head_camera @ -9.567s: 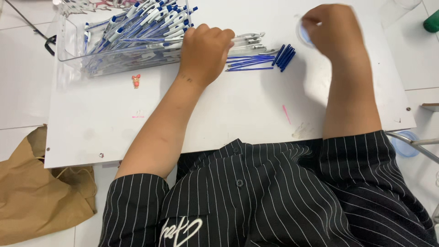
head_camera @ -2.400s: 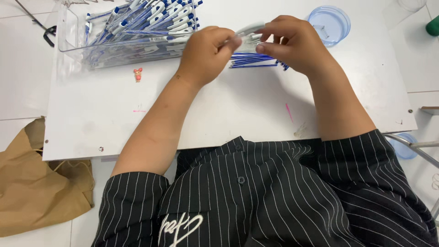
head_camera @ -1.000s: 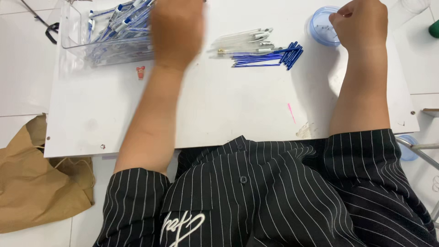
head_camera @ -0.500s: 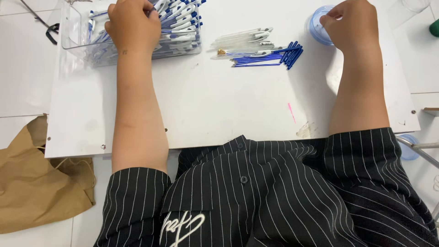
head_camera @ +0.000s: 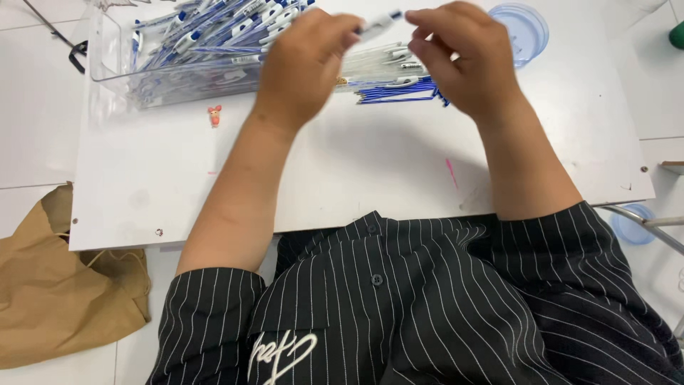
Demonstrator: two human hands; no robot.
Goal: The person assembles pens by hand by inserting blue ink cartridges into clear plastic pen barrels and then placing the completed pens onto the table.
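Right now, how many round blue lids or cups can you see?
2. One round blue lid lies on the white table at its far right. Another blue cup sits on the floor, right of the table, partly hidden.
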